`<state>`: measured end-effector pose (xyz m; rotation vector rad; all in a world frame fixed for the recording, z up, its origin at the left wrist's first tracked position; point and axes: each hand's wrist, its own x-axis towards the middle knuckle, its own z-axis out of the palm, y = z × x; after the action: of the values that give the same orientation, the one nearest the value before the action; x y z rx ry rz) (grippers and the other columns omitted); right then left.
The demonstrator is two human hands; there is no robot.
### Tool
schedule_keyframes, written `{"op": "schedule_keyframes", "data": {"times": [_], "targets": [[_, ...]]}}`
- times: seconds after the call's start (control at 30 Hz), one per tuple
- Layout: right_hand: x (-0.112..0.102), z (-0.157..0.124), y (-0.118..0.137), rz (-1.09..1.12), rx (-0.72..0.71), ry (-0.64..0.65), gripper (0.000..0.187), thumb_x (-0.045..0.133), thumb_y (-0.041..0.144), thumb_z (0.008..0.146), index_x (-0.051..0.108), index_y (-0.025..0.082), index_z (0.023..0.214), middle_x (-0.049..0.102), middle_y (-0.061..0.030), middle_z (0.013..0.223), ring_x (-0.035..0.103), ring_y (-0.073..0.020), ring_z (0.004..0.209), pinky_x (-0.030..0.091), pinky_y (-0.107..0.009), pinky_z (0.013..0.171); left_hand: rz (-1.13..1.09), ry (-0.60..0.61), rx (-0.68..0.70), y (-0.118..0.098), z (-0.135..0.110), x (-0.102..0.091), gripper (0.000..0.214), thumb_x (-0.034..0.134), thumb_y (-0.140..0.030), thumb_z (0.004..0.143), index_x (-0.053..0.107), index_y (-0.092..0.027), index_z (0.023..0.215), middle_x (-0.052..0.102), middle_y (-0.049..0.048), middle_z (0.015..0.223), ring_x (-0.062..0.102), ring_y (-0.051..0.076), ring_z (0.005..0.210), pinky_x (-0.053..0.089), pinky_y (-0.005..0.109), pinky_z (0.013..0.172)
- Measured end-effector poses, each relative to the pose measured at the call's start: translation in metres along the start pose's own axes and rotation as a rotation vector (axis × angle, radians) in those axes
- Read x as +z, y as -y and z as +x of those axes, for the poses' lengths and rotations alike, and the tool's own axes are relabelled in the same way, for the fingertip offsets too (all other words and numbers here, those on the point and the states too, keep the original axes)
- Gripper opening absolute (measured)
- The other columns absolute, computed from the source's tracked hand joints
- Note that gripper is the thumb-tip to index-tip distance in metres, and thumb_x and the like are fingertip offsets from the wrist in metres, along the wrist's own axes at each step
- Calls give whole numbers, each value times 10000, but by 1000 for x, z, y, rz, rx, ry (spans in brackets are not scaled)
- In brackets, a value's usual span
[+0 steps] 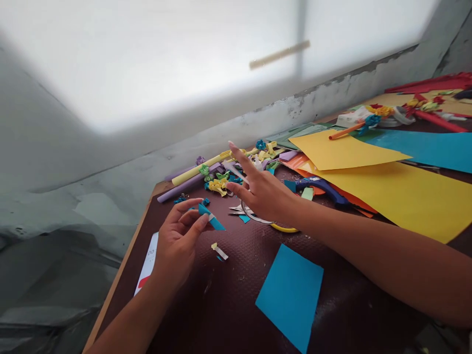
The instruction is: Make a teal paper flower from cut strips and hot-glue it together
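My left hand [179, 238] pinches a small folded piece of blue paper [212, 218] between thumb and fingertips. A pale band crosses that paper. To the right, my right hand [258, 189] hovers over the craft pieces, index finger and thumb spread apart. A whitish strip [236, 171] shows between them; whether the hand touches it I cannot tell. Partly hidden under this hand lie scissors [239, 210] and a yellow curved rim [284, 228]. A blue paper sheet [291, 297] lies flat nearer to me. Small paper scraps [220, 251] rest between the hands.
Rolled paper tubes [195, 172] and crumpled paper flowers [217, 185] are heaped along the back edge. Yellow sheets [398, 191], a dark blue-handled tool [322, 188] and more blue paper [424, 146] lie at right. A phone [149, 260] sits by the left edge.
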<state>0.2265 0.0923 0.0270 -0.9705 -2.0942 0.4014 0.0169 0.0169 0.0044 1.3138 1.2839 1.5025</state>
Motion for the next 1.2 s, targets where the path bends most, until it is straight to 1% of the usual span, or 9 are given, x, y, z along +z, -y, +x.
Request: {"op": "schedule_keyframes", "data": {"times": [0.1,0.23,0.4,0.57,0.67,0.87,0.97,1.07,1.2], "targets": [[0,3,-4,-83,35,50,758,516,533,1000,292,130,1602,706,-62,729,562,-208,613,377,-301,636,-47,-4,2,2,2,-1,361,846,-255,784,613,-243,1060,691,-40,847,680,122,724,544,233,710],[5,13,-17,68,22,73,482,434,465,1046,680,145,1309,676,-52,736,587,-191,687,399,-285,649,-67,11,11,5,3,-4,376,852,-247,778,553,-242,1007,702,-56,819,704,129,706,552,255,740],[5,18,-22,384,95,70,418,561,341,984,640,219,1376,368,94,511,301,-106,448,247,-248,482,-30,28,24,7,4,-5,362,846,-256,792,555,-227,1003,691,-55,813,715,132,706,557,254,733],[0,11,-15,-145,-26,-185,276,685,316,882,781,294,1140,662,16,665,551,-150,625,385,-299,687,-44,20,49,9,4,-5,309,836,-241,806,543,-204,900,702,-36,876,709,115,734,575,250,761],[2,10,-15,-384,-75,-107,305,630,235,878,791,285,1132,701,-6,671,593,-181,673,388,-333,772,-16,27,53,11,3,-5,288,832,-241,811,560,-201,899,696,-35,861,713,115,735,575,238,747],[9,10,-20,-276,-124,102,397,470,144,957,725,260,1238,764,-51,1034,656,-200,888,375,-287,714,24,31,62,14,4,-5,269,825,-286,816,624,-208,977,674,-34,892,730,130,729,586,259,746],[10,9,-21,-343,-180,69,312,510,236,1006,712,209,1242,742,-97,1099,647,-247,989,412,-347,857,42,11,69,15,5,-4,268,837,-296,798,652,-198,965,682,-20,872,725,142,728,584,273,742],[9,5,-16,-387,-290,-77,337,611,394,996,701,206,1260,651,-150,1350,549,-325,1254,338,-476,1080,12,-41,56,14,3,-2,255,861,-288,769,675,-183,908,695,-14,811,711,147,726,571,275,740],[13,-3,-4,-134,-467,-9,336,692,464,949,700,273,1225,640,-70,1405,559,-257,1284,377,-414,1101,-152,-59,-19,10,-1,2,273,899,-271,727,653,-165,777,718,-4,759,696,136,719,559,264,747]]}}
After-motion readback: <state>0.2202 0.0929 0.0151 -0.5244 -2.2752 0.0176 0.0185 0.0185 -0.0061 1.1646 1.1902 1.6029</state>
